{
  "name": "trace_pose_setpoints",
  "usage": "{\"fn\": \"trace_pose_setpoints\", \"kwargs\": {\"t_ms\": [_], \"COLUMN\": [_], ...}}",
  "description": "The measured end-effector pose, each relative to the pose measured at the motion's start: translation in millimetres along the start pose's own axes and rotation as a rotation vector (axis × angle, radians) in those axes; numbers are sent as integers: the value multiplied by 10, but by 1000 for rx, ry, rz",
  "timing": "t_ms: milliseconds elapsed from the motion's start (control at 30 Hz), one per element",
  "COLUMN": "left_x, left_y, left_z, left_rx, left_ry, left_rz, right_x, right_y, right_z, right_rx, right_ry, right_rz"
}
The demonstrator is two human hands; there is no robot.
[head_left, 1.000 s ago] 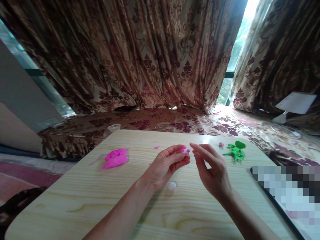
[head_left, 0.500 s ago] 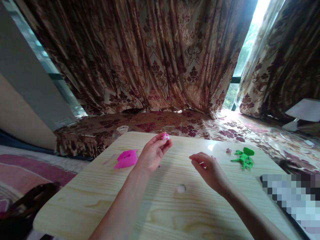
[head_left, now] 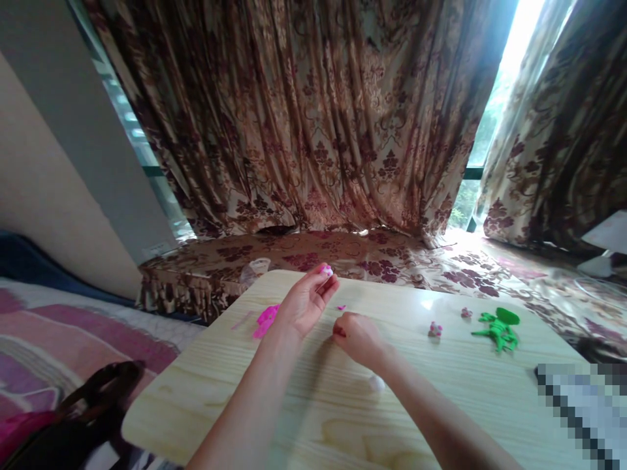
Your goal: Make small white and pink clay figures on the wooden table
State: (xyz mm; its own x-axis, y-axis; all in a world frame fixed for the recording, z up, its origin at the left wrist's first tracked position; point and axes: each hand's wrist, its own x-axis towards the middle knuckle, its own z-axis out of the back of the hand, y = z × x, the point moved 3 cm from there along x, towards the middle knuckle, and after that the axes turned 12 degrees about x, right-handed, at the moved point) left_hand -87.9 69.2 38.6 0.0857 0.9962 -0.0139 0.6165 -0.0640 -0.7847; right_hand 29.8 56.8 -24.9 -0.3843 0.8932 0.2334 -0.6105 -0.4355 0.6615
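My left hand point(head_left: 307, 301) is raised over the table, its thumb and fingers closed on a small white clay ball with pink dots point(head_left: 326, 269). Lower and to its right, my right hand point(head_left: 360, 339) is down at the tabletop with fingertips pressed together; whatever they pinch is hidden. A tiny pink clay scrap point(head_left: 341, 307) lies just beyond the right hand. Behind my left forearm, a flat lump of pink clay point(head_left: 266, 320) is partly covered. Close to my right wrist sits a plain white ball point(head_left: 376, 384).
Two pink-and-white dotted pieces, one nearer point(head_left: 435, 329) and one farther point(head_left: 466, 313), rest on the wooden table point(head_left: 206, 385). Right of them lies a green figure point(head_left: 498, 330). A pixelated dark-edged object point(head_left: 573, 411) occupies the right edge. A clear cup point(head_left: 255, 269) stands behind the table.
My left hand has carried the dotted ball away from the right hand, leftward and up. My right hand has dropped to the tabletop and its fingers have closed. The view has swung left.
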Motion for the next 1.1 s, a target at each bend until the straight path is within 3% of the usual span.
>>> {"fn": "trace_pose_setpoints", "kwargs": {"t_ms": [100, 267, 400, 500, 600, 933, 1100], "left_x": [34, -43, -192, -284, -342, -428, -421], "left_y": [75, 464, 802, 913, 931, 944, 949], "left_z": [-68, -264, -395, -466, -503, -503, -481], "left_rx": [-32, -15, 59, 117, 156, 174, 174], "left_ry": [17, 166, 259, 312, 333, 326, 319], "left_rz": [60, 189, 248, 257, 259, 285, 291], "right_x": [-93, -436, -752, -877, -904, -919, -928], "right_y": [-51, -287, -422, -419, -374, -236, -265], "right_z": [141, 680, 1012, 1032, 969, 937, 899], "right_rx": [62, 256, 788, 927, 959, 764, 788], "right_ry": [-49, -162, -441, -541, -535, -527, -552], "right_rz": [1, -47, -121, -114, -81, 101, 65]}}
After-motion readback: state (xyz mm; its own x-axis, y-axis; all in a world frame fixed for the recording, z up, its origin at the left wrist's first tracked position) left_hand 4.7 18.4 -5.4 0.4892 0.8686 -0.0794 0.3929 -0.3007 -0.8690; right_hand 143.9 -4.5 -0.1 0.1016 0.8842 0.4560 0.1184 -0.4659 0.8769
